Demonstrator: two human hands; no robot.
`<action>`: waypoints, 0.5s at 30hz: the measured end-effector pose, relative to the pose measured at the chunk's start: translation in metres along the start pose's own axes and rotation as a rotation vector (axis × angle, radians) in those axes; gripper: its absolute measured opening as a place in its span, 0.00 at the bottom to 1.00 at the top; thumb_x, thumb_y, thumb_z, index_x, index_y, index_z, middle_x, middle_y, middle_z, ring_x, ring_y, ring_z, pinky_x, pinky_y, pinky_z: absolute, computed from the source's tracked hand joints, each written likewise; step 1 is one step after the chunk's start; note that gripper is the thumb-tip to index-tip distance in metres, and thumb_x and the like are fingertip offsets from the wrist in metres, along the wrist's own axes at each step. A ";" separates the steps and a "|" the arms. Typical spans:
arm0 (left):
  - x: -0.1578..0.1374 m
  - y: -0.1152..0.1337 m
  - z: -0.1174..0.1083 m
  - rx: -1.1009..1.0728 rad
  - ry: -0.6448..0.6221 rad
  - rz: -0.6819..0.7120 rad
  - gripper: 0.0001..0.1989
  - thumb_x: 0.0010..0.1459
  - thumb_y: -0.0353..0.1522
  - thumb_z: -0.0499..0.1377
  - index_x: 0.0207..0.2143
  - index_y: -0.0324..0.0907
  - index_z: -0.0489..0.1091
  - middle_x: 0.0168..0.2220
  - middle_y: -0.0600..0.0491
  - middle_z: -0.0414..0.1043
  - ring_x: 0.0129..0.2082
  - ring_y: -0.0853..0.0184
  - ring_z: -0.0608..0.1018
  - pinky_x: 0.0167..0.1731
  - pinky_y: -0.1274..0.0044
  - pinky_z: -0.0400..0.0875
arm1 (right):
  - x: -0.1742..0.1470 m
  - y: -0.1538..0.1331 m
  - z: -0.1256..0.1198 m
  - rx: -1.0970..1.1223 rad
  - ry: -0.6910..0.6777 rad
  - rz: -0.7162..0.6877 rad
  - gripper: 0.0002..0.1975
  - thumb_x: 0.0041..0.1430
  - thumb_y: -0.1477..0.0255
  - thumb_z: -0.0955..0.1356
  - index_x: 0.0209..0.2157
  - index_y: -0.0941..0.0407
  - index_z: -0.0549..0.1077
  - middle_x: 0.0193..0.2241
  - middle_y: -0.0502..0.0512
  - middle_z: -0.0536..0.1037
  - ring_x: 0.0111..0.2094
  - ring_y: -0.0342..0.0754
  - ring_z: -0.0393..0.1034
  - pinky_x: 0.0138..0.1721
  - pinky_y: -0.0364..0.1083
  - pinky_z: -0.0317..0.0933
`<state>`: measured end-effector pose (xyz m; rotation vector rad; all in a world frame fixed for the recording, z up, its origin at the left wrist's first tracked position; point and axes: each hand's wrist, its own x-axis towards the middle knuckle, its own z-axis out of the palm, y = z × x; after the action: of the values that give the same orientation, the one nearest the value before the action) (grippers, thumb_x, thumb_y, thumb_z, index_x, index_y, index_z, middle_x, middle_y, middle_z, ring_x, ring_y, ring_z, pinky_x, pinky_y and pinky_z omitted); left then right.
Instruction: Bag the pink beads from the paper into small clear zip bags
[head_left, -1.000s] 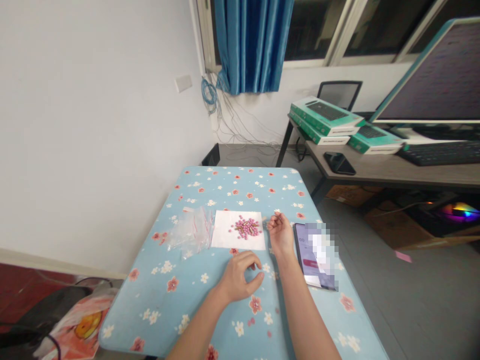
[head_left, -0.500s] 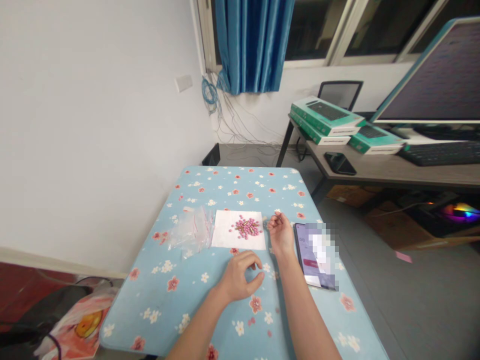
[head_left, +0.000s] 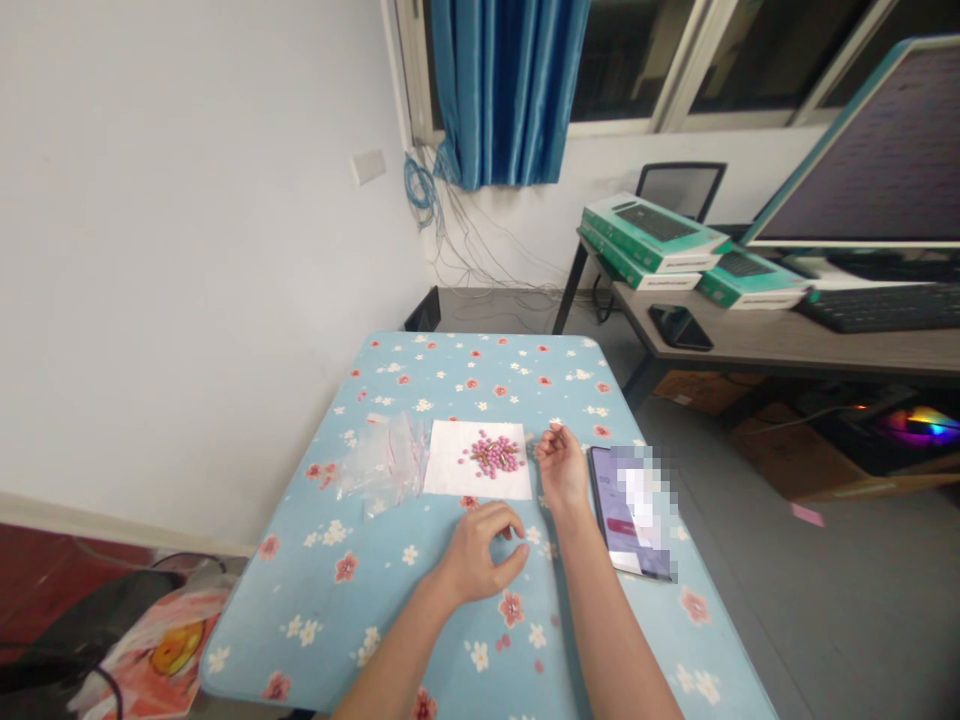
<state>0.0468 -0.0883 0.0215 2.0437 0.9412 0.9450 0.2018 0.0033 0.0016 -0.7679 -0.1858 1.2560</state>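
A heap of small pink pills (head_left: 496, 456), with several brown-green capsule-like pieces among them, lies on a white sheet of paper (head_left: 448, 462). My left hand (head_left: 486, 550) rests on the flowered blue tablecloth just in front of the paper; its fingers are bent, with a gap between them and the thumb, and nothing is in it. To the right of the paper, my right hand (head_left: 561, 468) lies on its side with loosely curled fingers and no object visible in it. Left of the paper are clear plastic zip bags (head_left: 384, 465), partly overlapping.
A phone (head_left: 630, 520) with a lit, partly blurred screen lies right of my right forearm. Beyond the table's right edge, a desk (head_left: 757, 335) holds green keyboard boxes (head_left: 660, 235), a dark phone (head_left: 680, 327), a keyboard and a monitor. A white wall stands on the left.
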 end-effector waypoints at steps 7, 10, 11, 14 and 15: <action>0.000 0.000 0.000 -0.019 0.017 0.003 0.02 0.49 0.27 0.55 0.28 0.41 0.65 0.27 0.52 0.68 0.28 0.68 0.69 0.30 0.76 0.64 | 0.000 0.000 -0.001 0.017 -0.009 -0.003 0.06 0.50 0.70 0.69 0.26 0.58 0.70 0.17 0.44 0.70 0.18 0.35 0.62 0.19 0.35 0.58; -0.002 0.005 -0.001 -0.059 0.041 0.007 0.00 0.50 0.28 0.55 0.28 0.40 0.65 0.26 0.52 0.69 0.27 0.68 0.70 0.31 0.75 0.65 | 0.001 0.001 -0.001 0.009 -0.008 -0.012 0.06 0.50 0.69 0.69 0.26 0.58 0.70 0.17 0.44 0.69 0.18 0.35 0.62 0.19 0.35 0.58; -0.003 0.007 -0.003 -0.079 0.057 0.006 0.00 0.50 0.28 0.55 0.28 0.40 0.65 0.26 0.51 0.69 0.28 0.68 0.70 0.31 0.75 0.65 | 0.002 0.001 -0.001 0.002 -0.007 -0.017 0.07 0.50 0.69 0.69 0.25 0.57 0.70 0.17 0.44 0.69 0.18 0.35 0.62 0.19 0.35 0.58; -0.008 0.014 -0.019 -0.120 0.161 -0.006 0.02 0.53 0.30 0.55 0.29 0.40 0.66 0.27 0.51 0.70 0.29 0.68 0.71 0.31 0.75 0.67 | 0.003 0.002 -0.002 -0.014 -0.005 -0.024 0.07 0.51 0.68 0.69 0.25 0.57 0.70 0.17 0.44 0.69 0.18 0.35 0.62 0.19 0.35 0.59; -0.010 0.015 -0.029 -0.108 0.228 -0.009 0.03 0.54 0.30 0.55 0.29 0.40 0.66 0.27 0.51 0.70 0.29 0.68 0.72 0.32 0.75 0.67 | 0.003 0.002 -0.002 -0.016 -0.005 -0.025 0.07 0.51 0.68 0.69 0.26 0.57 0.70 0.17 0.44 0.69 0.18 0.35 0.62 0.19 0.35 0.59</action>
<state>0.0232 -0.0956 0.0447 1.8674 0.9931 1.2163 0.2023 0.0053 -0.0018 -0.7736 -0.2094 1.2343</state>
